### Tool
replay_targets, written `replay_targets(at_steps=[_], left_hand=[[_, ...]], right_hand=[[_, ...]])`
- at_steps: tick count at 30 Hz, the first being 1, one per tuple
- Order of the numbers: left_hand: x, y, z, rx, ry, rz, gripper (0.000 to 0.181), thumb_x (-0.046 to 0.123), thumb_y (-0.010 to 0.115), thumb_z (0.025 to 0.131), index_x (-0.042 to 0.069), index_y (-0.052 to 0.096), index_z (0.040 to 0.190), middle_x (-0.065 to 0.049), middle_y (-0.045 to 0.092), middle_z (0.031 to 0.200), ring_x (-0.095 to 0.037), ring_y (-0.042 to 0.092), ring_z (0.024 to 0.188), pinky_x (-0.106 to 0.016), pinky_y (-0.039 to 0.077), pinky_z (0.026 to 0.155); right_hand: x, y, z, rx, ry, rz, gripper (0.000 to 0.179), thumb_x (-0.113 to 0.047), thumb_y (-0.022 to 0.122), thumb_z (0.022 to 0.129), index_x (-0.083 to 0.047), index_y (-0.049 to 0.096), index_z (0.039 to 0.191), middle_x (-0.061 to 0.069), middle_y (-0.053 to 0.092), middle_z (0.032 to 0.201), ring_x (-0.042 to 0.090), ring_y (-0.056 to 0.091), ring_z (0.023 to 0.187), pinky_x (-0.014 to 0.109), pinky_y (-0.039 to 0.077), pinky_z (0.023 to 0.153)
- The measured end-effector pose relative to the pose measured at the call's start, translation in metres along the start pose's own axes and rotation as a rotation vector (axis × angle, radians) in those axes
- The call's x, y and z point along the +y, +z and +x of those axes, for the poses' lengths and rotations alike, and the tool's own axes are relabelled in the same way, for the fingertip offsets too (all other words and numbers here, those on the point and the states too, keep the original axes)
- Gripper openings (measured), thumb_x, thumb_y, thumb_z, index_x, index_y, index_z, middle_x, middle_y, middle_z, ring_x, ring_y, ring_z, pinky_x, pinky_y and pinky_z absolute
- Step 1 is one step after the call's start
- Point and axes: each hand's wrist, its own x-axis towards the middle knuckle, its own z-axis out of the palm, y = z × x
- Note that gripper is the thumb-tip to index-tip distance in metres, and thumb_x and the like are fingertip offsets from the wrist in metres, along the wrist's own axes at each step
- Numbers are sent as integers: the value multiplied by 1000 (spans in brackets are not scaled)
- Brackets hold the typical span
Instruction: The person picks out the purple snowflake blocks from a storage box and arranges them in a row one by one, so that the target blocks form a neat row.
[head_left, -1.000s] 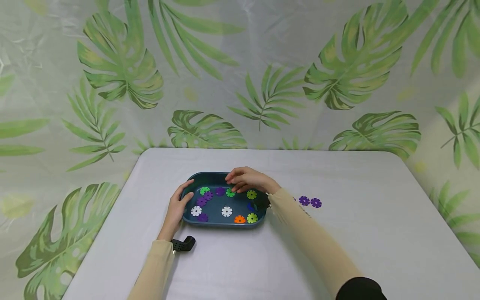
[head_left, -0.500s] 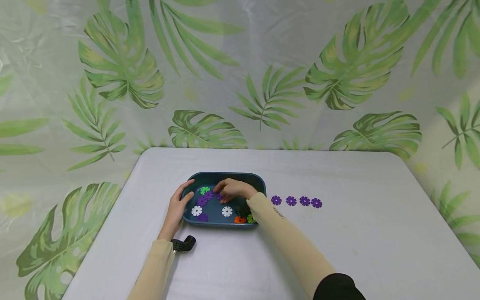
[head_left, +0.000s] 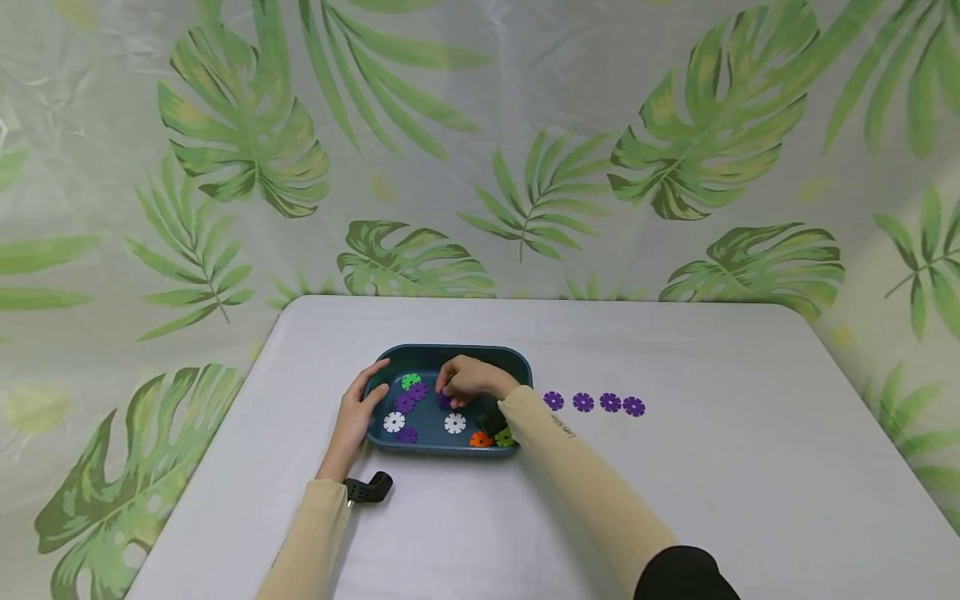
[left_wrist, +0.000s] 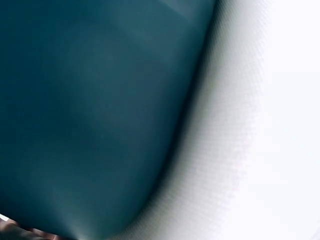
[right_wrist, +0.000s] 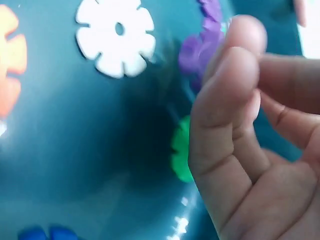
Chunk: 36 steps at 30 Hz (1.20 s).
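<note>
My left hand (head_left: pixel 351 421) grips the left end of a dark teal tray (head_left: pixel 442 451), thumb over the rim. In the left wrist view the tray's outer wall (left_wrist: pixel 100 115) fills the left side. My right hand (head_left: pixel 474 380) is inside the tray, its fingertips pinching a purple notched plastic disc (head_left: pixel 444 402) mostly hidden by the fingers. More purple discs (head_left: pixel 407 402) lie left of it, with a green disc (head_left: pixel 410 381) behind. A white disc (head_left: pixel 454 423) lies just in front of the right hand and shows large in the right wrist view.
To the right of the tray, several purple discs (head_left: pixel 583 402) lie in a row on the white table (head_left: pixel 720 467). Inside the tray are another white disc (head_left: pixel 393 422), an orange disc (head_left: pixel 481 439) and a yellow-green disc (head_left: pixel 505 437), partly behind the right wrist.
My right hand has come left and down into the tray and closed its fingertips on a purple disc, which has shifted slightly. The left hand stays on the tray.
</note>
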Motion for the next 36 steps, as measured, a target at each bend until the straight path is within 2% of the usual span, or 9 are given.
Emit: replay_targets(at_steps=[4,9,12,15,21,25,31,36], left_hand=[[0,0,0,-1,-6,2,44,8,49,100,6,42,143,-12,25,154,-28,15,143,-47,13,114],[0,0,0,-1,0,-3,44,8,49,99,6,43,143,-13,26,154,-27,16,143,-46,13,114],[1,0,0,-2,6,-3,44,8,49,99,5,43,143,-13,27,154,-28,17,142,-46,14,114],[1,0,0,-4,4,1,44,7,49,99,5,42,143,-14,26,154,-29,17,142,-47,13,114],[1,0,-1,-6,3,11,44,8,49,99,5,42,143,-13,26,154,-29,16,143,-49,14,114],[1,0,-1,-5,2,11,44,8,49,99,5,42,143,-13,26,154,-29,16,143,-49,14,114],[1,0,0,-7,-3,3,44,7,48,100,5,42,143,-13,26,154,-28,15,143,-48,13,114],[1,1,0,-2,-8,1,44,7,49,99,6,43,143,-13,26,154,-28,15,143,-48,13,114]], right_hand=[[2,-18,-12,-37,-50,23,13,0,51,93,1,60,103,5,53,69,12,50,54,25,45,54],[11,-52,-41,-83,-123,123,18,-2,47,95,4,57,109,7,53,77,13,49,59,27,45,59],[25,-77,-63,-62,-155,163,19,-5,46,97,5,55,111,8,52,80,14,46,61,26,44,60],[45,-102,-87,-7,-161,189,20,-7,46,98,5,53,113,8,52,83,14,45,62,25,42,59],[100,-149,-138,124,-115,201,22,-9,45,100,7,49,115,5,49,79,12,45,63,26,41,60],[138,-169,-169,185,-51,195,24,-10,44,101,9,48,116,4,50,80,12,49,65,28,45,62],[174,-179,-202,238,66,142,27,-10,46,99,11,51,115,6,52,85,12,54,66,29,49,63],[183,-177,-209,244,107,54,26,-7,45,97,12,53,113,8,56,81,14,57,64,28,52,60]])
